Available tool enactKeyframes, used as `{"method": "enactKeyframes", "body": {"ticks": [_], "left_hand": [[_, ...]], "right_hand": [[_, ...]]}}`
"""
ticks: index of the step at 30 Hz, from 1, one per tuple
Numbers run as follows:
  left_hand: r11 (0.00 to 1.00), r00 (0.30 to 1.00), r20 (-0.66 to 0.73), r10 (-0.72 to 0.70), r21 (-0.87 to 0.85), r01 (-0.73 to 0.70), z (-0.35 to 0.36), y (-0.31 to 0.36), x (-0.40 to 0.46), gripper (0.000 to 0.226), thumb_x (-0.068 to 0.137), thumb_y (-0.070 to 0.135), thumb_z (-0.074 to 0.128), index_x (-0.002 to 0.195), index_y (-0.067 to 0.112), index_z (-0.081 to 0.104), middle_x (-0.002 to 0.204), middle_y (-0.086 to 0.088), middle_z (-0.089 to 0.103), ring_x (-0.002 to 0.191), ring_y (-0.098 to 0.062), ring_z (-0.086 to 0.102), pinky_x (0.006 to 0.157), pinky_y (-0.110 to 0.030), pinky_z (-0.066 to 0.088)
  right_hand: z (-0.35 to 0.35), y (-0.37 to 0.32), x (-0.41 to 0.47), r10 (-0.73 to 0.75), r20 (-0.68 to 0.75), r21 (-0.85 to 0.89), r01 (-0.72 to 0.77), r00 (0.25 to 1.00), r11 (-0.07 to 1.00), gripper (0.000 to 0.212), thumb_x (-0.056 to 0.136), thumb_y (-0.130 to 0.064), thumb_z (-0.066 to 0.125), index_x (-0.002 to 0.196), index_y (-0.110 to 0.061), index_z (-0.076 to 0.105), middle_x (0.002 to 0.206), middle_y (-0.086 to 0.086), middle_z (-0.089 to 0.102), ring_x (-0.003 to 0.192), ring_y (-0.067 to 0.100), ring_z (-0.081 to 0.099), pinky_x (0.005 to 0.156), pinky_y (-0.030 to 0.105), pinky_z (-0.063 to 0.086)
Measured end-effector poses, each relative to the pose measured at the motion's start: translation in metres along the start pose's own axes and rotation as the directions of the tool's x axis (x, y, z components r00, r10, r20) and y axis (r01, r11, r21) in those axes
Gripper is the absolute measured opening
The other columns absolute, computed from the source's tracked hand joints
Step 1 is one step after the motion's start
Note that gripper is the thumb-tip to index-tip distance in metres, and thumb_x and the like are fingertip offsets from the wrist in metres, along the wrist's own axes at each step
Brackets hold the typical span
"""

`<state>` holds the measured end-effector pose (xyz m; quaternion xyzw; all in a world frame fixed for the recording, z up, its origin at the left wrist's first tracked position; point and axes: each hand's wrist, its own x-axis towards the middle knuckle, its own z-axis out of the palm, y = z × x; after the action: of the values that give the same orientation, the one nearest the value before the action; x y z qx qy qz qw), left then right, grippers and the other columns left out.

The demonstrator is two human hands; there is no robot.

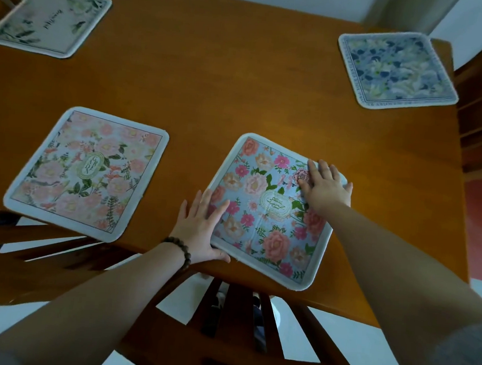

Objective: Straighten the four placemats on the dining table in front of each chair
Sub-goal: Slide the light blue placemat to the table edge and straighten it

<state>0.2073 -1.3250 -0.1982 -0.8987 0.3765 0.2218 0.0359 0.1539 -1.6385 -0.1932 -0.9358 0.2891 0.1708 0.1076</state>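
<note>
Wooden dining table (240, 78) with four floral placemats on it, and the one being sorted is the blue-and-pink placemat (263, 209) at the near edge in front of the slatted chair (225, 322), sitting skewed with its near corner poking just past the table lip. Looks like a thin, light, floppy mat with a fabric border that'd probably slide easily on the polished wood and wrinkle if pinched, so flat palms at opposite sides seem the way to turn it. Neither hand is gripping anything: the left hand (200, 227) lies fingers-spread on the mat's left edge, and the right hand (325, 184) is spread flat on the far right corner.
</note>
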Motion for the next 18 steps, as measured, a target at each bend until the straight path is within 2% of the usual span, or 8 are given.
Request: {"method": "enactKeyframes", "body": {"ticks": [11,13,18], "left_hand": [[0.999,0.999,-0.005,-0.034,0.011,0.034,-0.002,-0.013,-0.004,0.123,0.059,0.089,0.048,0.146,0.034,-0.020,0.157,-0.010,-0.021,0.144,-0.031,-0.015,0.116,-0.051,0.004],[0.997,0.997,-0.033,-0.072,-0.020,0.071,-0.006,-0.016,-0.005,0.117,0.066,0.083,0.051,0.147,0.033,-0.018,0.158,-0.011,-0.017,0.145,-0.031,-0.010,0.116,-0.051,0.008],[0.969,0.961,-0.181,-0.210,-0.167,0.181,-0.037,-0.032,0.019,0.093,0.085,0.058,0.055,0.151,0.024,0.000,0.159,-0.016,0.000,0.144,-0.033,0.004,0.114,-0.052,0.016]], "right_hand": [[0.025,0.010,-0.060,0.250,-0.018,0.085,-0.247,0.968,0.965,0.061,0.096,-0.058,0.017,0.151,-0.036,0.001,0.160,-0.006,0.002,0.146,0.020,0.000,0.110,0.059,0.016],[0.028,0.010,-0.074,0.305,-0.020,0.101,-0.302,0.952,0.948,0.062,0.096,-0.057,0.018,0.151,-0.033,0.002,0.160,-0.005,0.003,0.146,0.020,0.002,0.111,0.057,0.018],[0.040,0.005,-0.108,0.416,-0.024,0.168,-0.407,0.909,0.898,0.064,0.097,-0.052,0.024,0.152,-0.026,0.003,0.160,0.000,0.005,0.145,0.023,0.005,0.111,0.054,0.019]]}}
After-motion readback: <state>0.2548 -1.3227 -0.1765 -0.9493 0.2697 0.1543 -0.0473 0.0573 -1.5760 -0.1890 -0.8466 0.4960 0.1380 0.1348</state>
